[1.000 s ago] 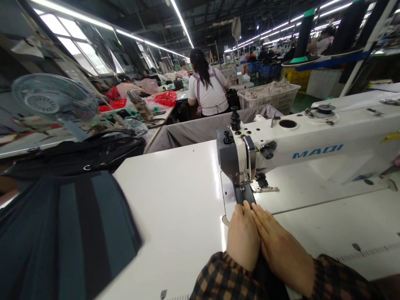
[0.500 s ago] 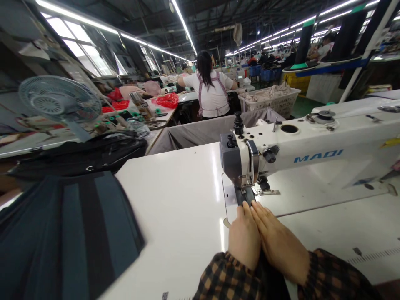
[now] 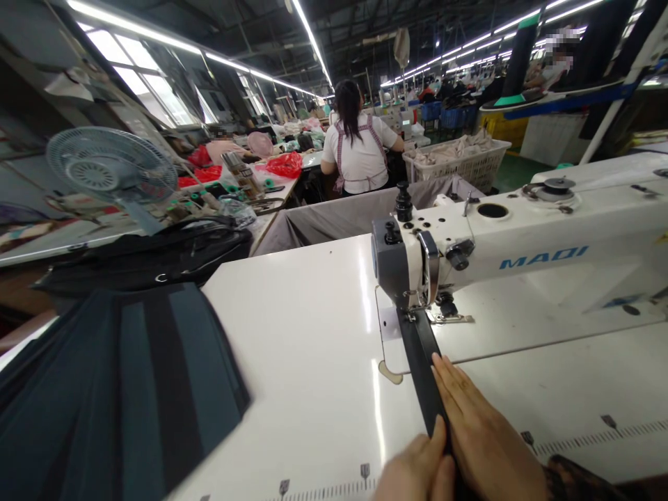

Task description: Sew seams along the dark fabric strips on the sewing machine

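Observation:
A narrow black strap (image 3: 422, 362) runs from under the presser foot of the white MAQI sewing machine (image 3: 522, 243) toward me across the white table (image 3: 303, 334). My right hand (image 3: 485, 431) lies on the strap's right side with fingers stretched out and pressed flat. My left hand (image 3: 422, 470) sits at the bottom edge, thumb and fingers closed against the strap's left side. Both hands are well back from the needle.
A stack of dark blue and black fabric pieces (image 3: 120, 390) lies at the left, with a black bag (image 3: 156, 254) and a desk fan (image 3: 112, 170) behind. A grey cloth bin (image 3: 334, 216) stands beyond the table. A person in white (image 3: 360, 149) works with their back to me.
Both hands have drawn back toward me from the presser foot, uncovering a long stretch of the black strap. The camera view has shifted slightly.

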The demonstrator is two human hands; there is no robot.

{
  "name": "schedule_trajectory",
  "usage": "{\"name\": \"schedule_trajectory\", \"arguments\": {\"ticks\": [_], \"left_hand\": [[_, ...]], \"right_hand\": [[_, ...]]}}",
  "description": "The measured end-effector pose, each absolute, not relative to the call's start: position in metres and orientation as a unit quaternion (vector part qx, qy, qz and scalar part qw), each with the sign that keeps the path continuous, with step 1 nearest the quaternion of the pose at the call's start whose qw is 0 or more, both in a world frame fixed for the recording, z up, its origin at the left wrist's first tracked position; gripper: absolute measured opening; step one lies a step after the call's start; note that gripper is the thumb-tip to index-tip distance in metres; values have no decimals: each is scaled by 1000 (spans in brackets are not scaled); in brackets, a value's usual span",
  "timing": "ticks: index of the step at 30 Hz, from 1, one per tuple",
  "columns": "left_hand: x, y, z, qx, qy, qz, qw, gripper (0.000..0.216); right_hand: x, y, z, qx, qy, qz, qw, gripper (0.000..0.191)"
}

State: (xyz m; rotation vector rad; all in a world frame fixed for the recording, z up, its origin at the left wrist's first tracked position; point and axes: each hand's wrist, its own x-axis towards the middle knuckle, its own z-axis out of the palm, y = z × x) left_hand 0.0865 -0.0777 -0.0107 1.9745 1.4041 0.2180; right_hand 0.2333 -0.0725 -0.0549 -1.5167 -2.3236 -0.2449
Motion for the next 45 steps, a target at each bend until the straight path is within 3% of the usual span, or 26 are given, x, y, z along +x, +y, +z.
{"name": "schedule_trajectory", "arguments": {"ticks": [2,4,10,34,45], "left_hand": [[76,-44,4,773,504,74,378,45],[68,-12,6,818,477,157,281,32],[67,18,-32,898,399,139,125,43],[84,-3,-35,911,394,93,82,46],[75,11,-39,920,358,138,77,52]], "right_hand": [[238,-70,-52,-529,-829,-54,174,47],[244,-61,-48,-521,-835,-9,177,42],[248,-24,-53,-536,-819,28,200,47],[227,-45,-62,-556,-811,-31,177,46],[249,-18,-56,-488,-862,-68,119,48]]}}
